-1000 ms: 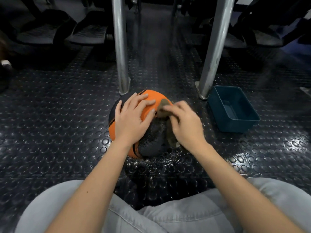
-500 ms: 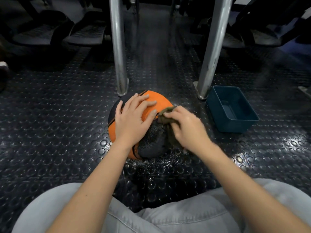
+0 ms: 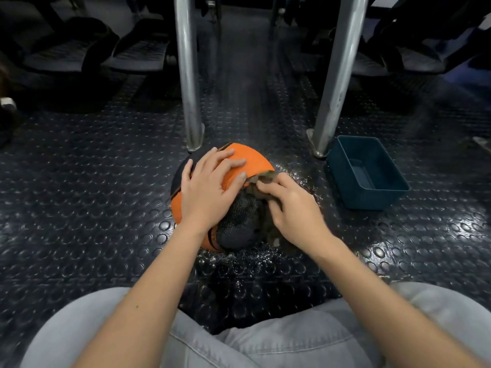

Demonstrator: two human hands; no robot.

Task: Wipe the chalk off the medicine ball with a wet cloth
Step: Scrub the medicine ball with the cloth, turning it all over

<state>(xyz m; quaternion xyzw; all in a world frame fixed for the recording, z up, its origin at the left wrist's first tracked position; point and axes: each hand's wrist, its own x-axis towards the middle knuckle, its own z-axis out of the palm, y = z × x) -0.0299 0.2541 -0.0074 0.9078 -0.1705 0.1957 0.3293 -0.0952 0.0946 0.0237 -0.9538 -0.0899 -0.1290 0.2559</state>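
Black rubber floor with the raised round studs is taking up pretty much the whole view. Two shiny metal poles are standing on it, the right one leaning a bit and sitting on a small base plate. A dark teal plastic tub is sitting just beside that plate, open side up, can't tell if anything's in it. Wet specks are glinting on the studs mid-floor. Dark padded seats are sitting low at the back on both sides.
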